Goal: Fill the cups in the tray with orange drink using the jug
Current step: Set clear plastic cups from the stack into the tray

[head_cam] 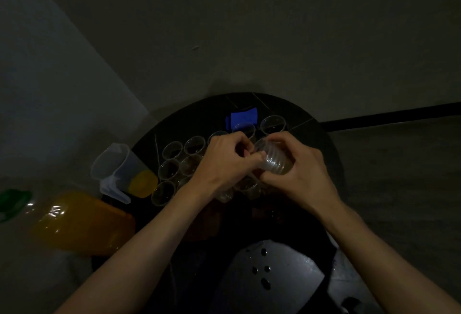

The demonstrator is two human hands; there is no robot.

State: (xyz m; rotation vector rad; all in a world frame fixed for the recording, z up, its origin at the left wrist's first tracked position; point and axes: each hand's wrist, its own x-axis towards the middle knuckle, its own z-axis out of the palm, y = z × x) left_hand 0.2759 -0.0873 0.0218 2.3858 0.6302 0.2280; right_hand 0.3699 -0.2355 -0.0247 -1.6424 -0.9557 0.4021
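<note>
Freeing one cup from the stack [273, 158] above the tray [199, 119].
The right hand [301, 174] curls round the nested stack, held sideways, while the left hand [224, 161] pinches its rim between thumb and fingertips. A gentle twist with the stack held firm should free one cup without cracking it. The cups [172, 150] below look empty; the jug [112, 164], with a little orange drink, stands at the tray's left edge.

clear cups [172, 150], blue cloth [243, 118], orange bottle [82, 221]
</note>
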